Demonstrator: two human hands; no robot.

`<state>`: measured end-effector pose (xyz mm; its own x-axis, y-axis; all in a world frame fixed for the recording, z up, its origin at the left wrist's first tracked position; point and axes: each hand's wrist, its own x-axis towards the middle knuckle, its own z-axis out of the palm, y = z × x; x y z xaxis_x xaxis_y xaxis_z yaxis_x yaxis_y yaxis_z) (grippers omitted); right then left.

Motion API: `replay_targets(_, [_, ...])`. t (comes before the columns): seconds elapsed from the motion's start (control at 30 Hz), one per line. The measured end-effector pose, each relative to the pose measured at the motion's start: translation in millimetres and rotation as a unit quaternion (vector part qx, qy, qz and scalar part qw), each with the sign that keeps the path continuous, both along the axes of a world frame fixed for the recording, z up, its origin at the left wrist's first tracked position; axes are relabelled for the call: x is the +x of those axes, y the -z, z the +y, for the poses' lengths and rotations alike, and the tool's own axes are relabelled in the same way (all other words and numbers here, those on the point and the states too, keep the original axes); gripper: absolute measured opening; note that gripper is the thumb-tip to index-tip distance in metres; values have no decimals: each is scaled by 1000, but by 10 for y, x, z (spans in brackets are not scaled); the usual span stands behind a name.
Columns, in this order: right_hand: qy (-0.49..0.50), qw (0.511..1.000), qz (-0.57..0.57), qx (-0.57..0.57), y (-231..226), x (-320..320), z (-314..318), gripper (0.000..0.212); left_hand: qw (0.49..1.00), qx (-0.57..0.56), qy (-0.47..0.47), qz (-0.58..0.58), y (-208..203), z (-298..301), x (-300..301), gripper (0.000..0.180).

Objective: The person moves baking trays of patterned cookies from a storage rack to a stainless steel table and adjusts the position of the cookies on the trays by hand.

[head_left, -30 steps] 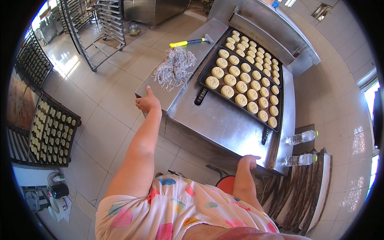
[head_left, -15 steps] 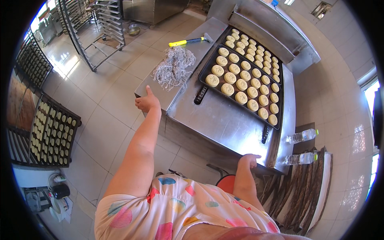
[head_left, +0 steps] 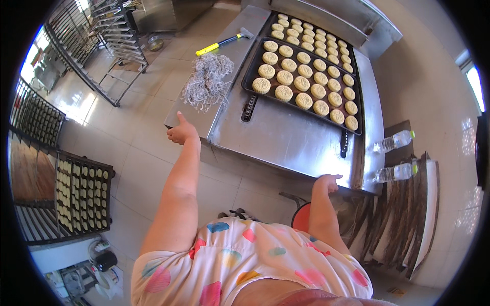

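Left hand (head_left: 182, 131) of mine at near corner of side ledge (head_left: 190, 120), thumb raised, other fingers bent; cannot tell how firmly I grip. My right hand (head_left: 328, 183) at front edge of steel counter (head_left: 286, 137), near its right end, one digit pointing rightward, rest mostly hidden, so grip unclear to me. Beyond my hands, dark front tray (head_left: 294, 92) of round pastries (head_left: 304, 100) lies on counter, back tray (head_left: 340, 64) just behind. On ledge, gray tangled threads (head_left: 208, 81) beside yellow-handled tool (head_left: 206, 49)
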<state>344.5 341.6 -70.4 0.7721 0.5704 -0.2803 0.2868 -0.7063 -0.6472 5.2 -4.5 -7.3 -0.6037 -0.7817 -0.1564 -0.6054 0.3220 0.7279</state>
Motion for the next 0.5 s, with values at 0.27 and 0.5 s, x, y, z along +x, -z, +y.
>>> replay_targets(0.27, [-3, 1000, 11, 9, -37, -3, -15, 77, 999, 26, 12, 16, -52, 29, 24, 86])
replay_targets(0.5, [-9, 1000, 20, 4, -51, 21, -12, 78, 999, 32, 12, 10, -64, 41, 44, 86])
